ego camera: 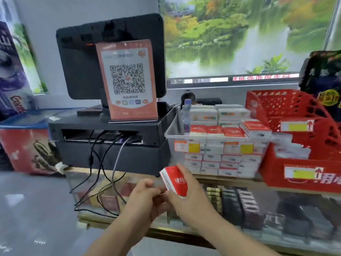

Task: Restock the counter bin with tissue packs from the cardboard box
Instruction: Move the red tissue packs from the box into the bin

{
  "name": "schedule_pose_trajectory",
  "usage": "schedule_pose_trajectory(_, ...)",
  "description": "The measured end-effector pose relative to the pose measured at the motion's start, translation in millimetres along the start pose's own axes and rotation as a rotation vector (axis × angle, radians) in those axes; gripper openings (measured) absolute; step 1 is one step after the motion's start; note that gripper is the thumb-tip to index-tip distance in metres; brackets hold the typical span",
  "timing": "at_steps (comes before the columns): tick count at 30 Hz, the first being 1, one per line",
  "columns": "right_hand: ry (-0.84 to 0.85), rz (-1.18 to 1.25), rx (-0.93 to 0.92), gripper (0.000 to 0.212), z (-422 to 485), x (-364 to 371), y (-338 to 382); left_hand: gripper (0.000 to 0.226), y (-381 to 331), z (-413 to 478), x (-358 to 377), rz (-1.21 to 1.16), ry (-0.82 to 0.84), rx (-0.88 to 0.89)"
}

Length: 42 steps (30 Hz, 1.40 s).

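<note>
An orange placard against the register screen carries a large QR code above a row of small payment icons; its print is too blurred to read. The red tissue pack bears a white heart logo and unclear Chinese characters. A poster at left shows letters beginning "Corn". Price labels on the clear bin are illegible.

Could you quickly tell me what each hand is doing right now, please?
Left hand: fingers curled against the tissue pack; whether it grips cannot be told.
Right hand: closed, holding the tissue pack.
</note>
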State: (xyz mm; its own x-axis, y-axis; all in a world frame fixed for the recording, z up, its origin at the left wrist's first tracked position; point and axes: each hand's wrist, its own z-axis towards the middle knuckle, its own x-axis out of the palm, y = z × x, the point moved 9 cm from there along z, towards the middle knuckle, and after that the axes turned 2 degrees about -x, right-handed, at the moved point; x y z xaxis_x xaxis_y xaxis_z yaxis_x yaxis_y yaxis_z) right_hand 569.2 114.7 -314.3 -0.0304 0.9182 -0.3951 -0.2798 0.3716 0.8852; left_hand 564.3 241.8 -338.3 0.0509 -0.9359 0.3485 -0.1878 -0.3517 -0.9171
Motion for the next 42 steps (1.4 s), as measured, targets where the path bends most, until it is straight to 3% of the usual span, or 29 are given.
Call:
schedule_pose_trajectory(9,-0.227,-0.316,-0.179,0.068,33.5,-110.1,90.5,0.013,-70.6,-2.0,41.4,-0.006,-0.118,0.145)
schedule_pose_trajectory(15,-0.313,-0.499,0.014,0.059,70.6,-174.0,103.7,0.015,-127.0,-2.5,81.4,0.005,-0.047,0.195)
schedule_pose_trajectory(23,-0.379,-0.842,0.328,0.051,108.9,-202.0,79.9,0.013,-196.4,11.9,136.4,0.046,0.036,0.266)
schedule_pose_trajectory(31,-0.361,-0.909,0.392,0.045,129.7,-199.4,43.5,0.012,-197.0,45.8,140.7,0.073,0.056,0.266)
schedule_pose_trajectory(39,-0.347,-1.017,0.482,0.06,129.3,-197.5,33.0,0.014,-196.0,57.3,140.1,0.071,0.058,0.248)
schedule_pose_trajectory(42,-0.332,-1.056,0.5,0.055,129.0,-196.8,33.3,0.014,-195.6,56.9,139.8,0.077,0.056,0.243)
